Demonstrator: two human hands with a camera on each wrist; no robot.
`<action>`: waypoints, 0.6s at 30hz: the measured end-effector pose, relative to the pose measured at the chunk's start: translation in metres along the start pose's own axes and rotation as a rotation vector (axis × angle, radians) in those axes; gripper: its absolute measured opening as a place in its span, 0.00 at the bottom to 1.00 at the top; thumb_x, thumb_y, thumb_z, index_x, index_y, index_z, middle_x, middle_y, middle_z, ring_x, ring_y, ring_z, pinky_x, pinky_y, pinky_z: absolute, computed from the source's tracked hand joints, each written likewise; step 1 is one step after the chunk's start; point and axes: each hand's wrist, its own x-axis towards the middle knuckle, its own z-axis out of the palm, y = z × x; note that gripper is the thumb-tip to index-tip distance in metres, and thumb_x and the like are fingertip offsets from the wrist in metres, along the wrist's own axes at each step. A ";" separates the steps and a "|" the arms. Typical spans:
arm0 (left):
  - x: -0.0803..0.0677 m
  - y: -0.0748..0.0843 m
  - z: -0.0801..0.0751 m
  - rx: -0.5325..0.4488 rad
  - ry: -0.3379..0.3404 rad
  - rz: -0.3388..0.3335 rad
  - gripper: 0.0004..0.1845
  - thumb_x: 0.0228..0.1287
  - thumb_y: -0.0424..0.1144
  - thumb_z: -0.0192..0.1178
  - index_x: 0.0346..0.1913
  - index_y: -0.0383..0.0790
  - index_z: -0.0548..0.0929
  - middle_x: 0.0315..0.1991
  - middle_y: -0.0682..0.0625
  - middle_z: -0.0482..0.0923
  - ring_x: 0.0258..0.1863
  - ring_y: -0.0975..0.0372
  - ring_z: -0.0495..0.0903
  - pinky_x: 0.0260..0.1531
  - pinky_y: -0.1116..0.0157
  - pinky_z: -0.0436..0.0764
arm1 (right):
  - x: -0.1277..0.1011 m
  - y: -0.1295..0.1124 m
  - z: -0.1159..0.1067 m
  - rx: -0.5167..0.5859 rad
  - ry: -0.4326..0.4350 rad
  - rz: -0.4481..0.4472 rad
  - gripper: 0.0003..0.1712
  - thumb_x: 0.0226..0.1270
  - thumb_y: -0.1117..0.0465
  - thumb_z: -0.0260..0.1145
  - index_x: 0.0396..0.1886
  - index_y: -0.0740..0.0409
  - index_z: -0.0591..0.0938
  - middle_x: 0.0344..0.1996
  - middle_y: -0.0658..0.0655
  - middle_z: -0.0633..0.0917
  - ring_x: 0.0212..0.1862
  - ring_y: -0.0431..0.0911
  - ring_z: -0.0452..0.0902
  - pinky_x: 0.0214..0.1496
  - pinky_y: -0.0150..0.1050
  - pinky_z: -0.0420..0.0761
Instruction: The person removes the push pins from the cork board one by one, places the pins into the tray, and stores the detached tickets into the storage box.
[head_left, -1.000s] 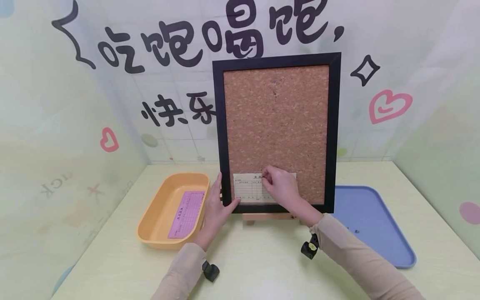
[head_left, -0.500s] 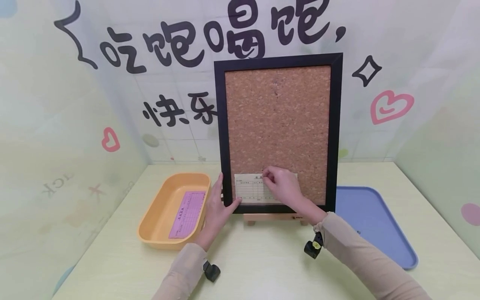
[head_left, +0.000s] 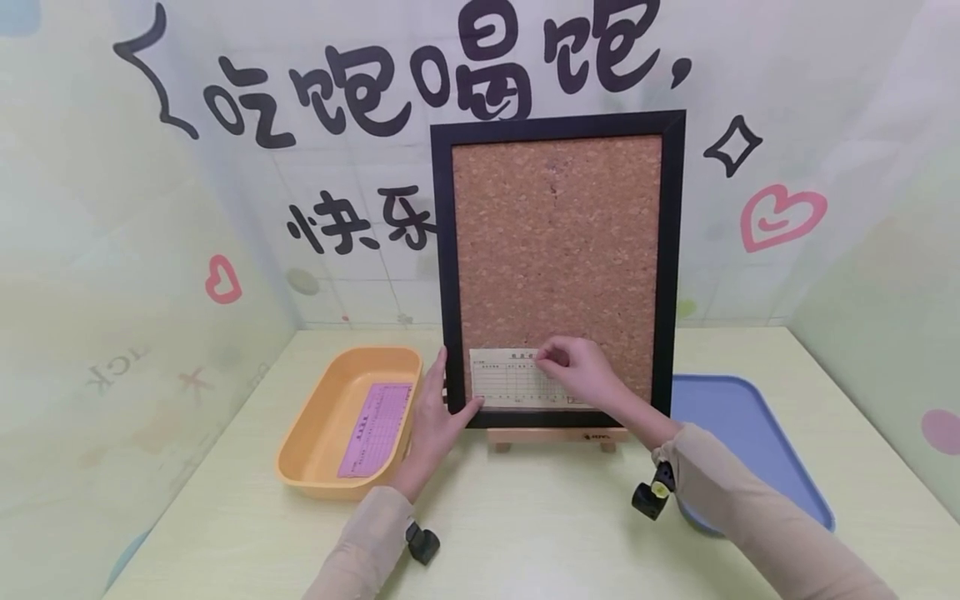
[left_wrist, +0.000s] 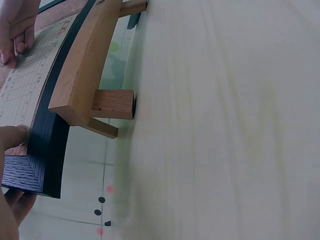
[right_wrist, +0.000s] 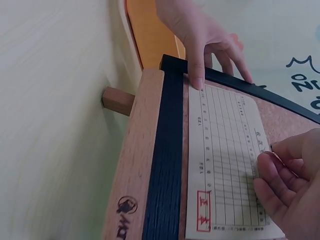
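Observation:
A black-framed cork board leans upright on a small wooden easel. A cream receipt slip, printed with a table and a red stamp, lies flat along its bottom. My left hand grips the board's lower left corner, thumb on the slip's corner and fingers behind the frame. Over the slip's upper edge, my right hand pinches a small dark pin, mostly hidden by the fingertips. That hand also covers the right part of the slip in the head view.
An orange basin with a pink printed slip in it stands left of the board. To the right lies a blue tray, partly under my right forearm. A wall with large black characters rises behind.
My right hand has moved a little to the right along the slip's upper edge, uncovering more of its print. The left hand keeps its hold on the board's corner.

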 end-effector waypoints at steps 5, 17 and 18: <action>0.000 0.001 -0.001 0.008 -0.003 -0.010 0.49 0.47 0.36 0.70 0.70 0.40 0.52 0.66 0.41 0.59 0.63 0.52 0.62 0.56 0.56 0.69 | -0.006 0.008 -0.004 0.030 -0.004 0.010 0.04 0.61 0.65 0.61 0.33 0.59 0.82 0.26 0.53 0.81 0.26 0.43 0.70 0.28 0.34 0.72; 0.000 0.001 -0.008 0.022 -0.035 0.018 0.45 0.51 0.36 0.67 0.70 0.39 0.52 0.64 0.40 0.61 0.56 0.52 0.70 0.47 0.61 0.76 | -0.020 0.022 -0.010 0.026 -0.010 -0.007 0.04 0.60 0.67 0.61 0.33 0.61 0.82 0.25 0.53 0.82 0.24 0.42 0.70 0.24 0.31 0.73; 0.001 0.000 -0.010 0.020 -0.031 0.029 0.44 0.52 0.36 0.66 0.69 0.39 0.53 0.63 0.40 0.61 0.53 0.52 0.72 0.45 0.63 0.78 | -0.021 0.023 -0.010 0.023 -0.017 -0.007 0.04 0.60 0.67 0.61 0.33 0.61 0.82 0.26 0.53 0.82 0.24 0.42 0.70 0.24 0.31 0.73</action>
